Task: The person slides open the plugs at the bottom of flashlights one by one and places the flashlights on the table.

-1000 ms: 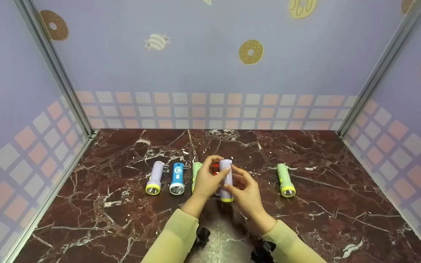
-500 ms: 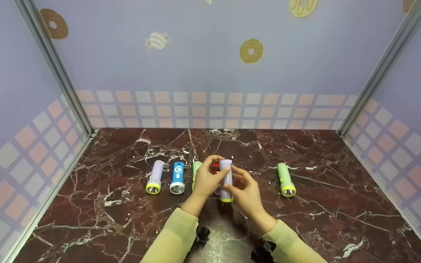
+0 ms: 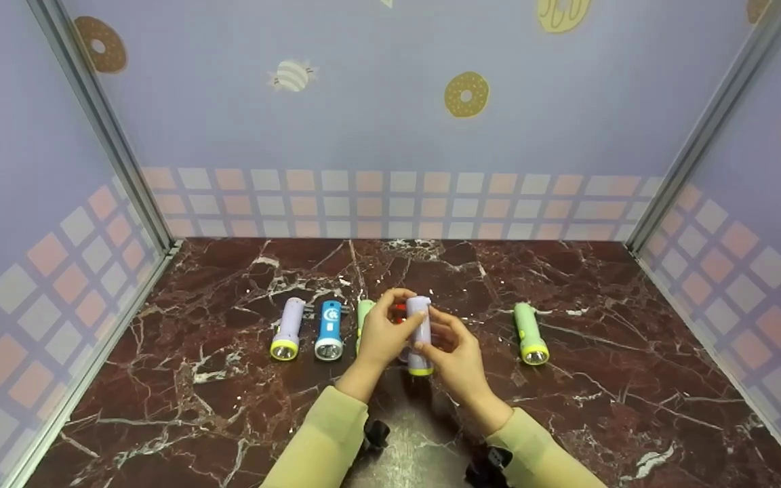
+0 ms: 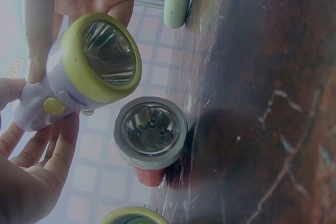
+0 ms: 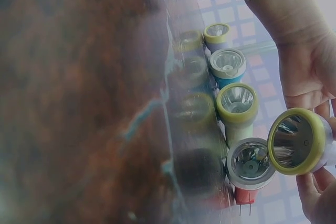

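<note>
Item one: a lavender flashlight (image 3: pixel 423 333) with a yellow-green bezel, held clear of the worktop (image 3: pixel 601 420) in front of the person, lens end nearer the person.

Holding it: the left hand (image 3: pixel 380 339) grips the upper barrel, thumb on top and fingers curled about it; the right hand (image 3: pixel 458 352) grips lower down in the same manner. Two thumbs, one above the other, presumably keep the smooth barrel steady. The yellow-green switch (image 4: pixel 54 106) sits uncovered among the fingers, likely because the grip leaves that side free.

Items two to six, lying on the worktop, lenses towards the person:
- second lavender flashlight (image 3: pixel 289 329), leftmost;
- blue flashlight (image 3: pixel 329 330), white-rimmed, just beside it;
- pale green flashlight (image 3: pixel 364 312), partly hidden by the left hand;
- red flashlight (image 4: pixel 149 177) with a grey bezel, mostly screened by the hands from the head view; two thin metal prongs (image 5: pixel 245 210) show at it in the right wrist view;
- second green flashlight (image 3: pixel 529 332), set well apart on the right.

The near-parallel row seems arranged so that each piece can be told by colour and lifted singly. Why the last stands apart, I cannot tell.
</note>
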Action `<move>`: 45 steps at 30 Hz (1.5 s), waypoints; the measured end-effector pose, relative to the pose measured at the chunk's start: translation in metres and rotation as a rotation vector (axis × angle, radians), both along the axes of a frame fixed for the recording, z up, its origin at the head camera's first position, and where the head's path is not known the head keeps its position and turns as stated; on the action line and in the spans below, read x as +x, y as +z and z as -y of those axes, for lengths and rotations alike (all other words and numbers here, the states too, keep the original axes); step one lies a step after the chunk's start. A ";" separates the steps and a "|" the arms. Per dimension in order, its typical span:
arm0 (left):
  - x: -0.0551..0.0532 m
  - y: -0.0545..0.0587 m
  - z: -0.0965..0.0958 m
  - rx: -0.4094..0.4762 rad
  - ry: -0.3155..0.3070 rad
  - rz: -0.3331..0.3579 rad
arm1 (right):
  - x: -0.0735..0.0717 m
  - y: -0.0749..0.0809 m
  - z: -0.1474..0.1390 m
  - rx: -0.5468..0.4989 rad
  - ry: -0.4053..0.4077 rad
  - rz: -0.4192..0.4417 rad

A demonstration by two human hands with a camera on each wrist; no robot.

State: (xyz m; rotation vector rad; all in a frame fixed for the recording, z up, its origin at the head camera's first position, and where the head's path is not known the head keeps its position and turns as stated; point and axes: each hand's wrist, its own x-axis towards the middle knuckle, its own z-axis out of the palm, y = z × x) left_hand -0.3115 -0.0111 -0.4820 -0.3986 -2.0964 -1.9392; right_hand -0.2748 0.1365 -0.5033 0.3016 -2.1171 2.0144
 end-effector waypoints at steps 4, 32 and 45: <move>0.000 0.000 0.000 0.003 -0.001 0.003 | 0.000 0.001 0.000 0.003 -0.003 0.000; 0.001 0.001 0.000 -0.019 0.006 -0.006 | 0.000 -0.001 0.000 0.006 0.007 -0.004; 0.001 0.000 0.000 -0.025 -0.005 0.001 | 0.001 0.001 0.000 -0.003 0.007 0.014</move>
